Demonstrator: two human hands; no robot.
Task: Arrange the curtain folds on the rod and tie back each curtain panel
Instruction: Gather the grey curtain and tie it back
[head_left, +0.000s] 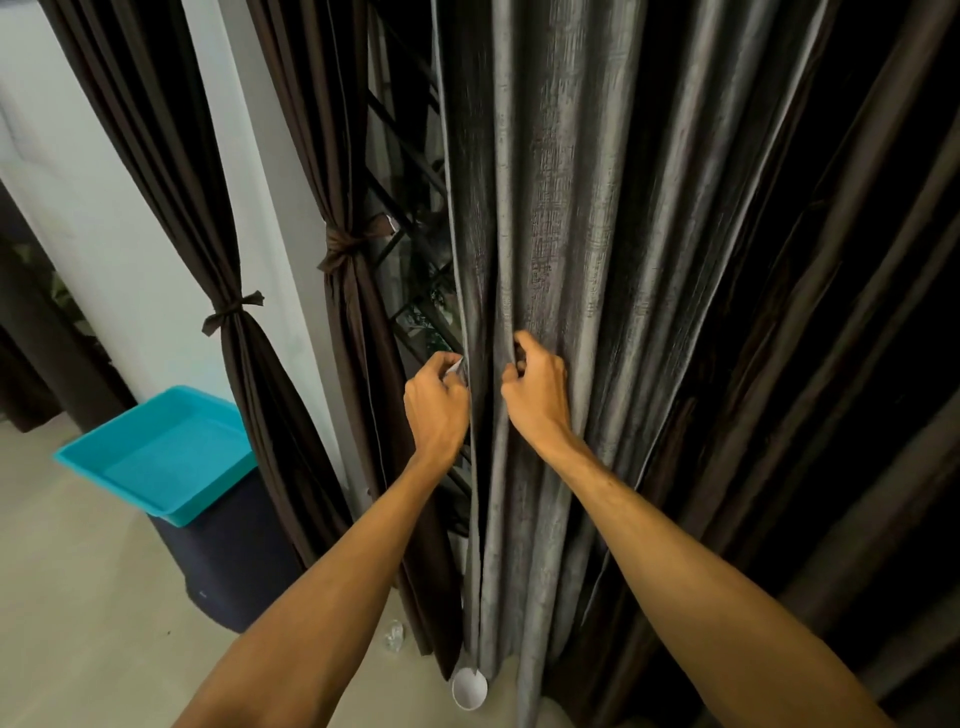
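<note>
a: where, the grey curtain (566, 197)?
b: hanging loose, untied, right of the tied brown panel (358, 312).
a: fingers?
b: left hand (437, 410) pinching its left edge; right hand (536, 395) curled round a fold just beside.

White wall (156, 234), pale floor (78, 597), turquoise tray (156, 457) atop a dark bin (228, 561), black window grille (405, 218)

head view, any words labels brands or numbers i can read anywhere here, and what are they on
None: no readable text shows anywhere in this view.
grey curtain, gripped by the left hand and the right hand: plain textured fabric, no label showing.
turquoise tray: no print visible.
white cup: no print visible.
tied brown curtains: plain, no tag visible.
</note>
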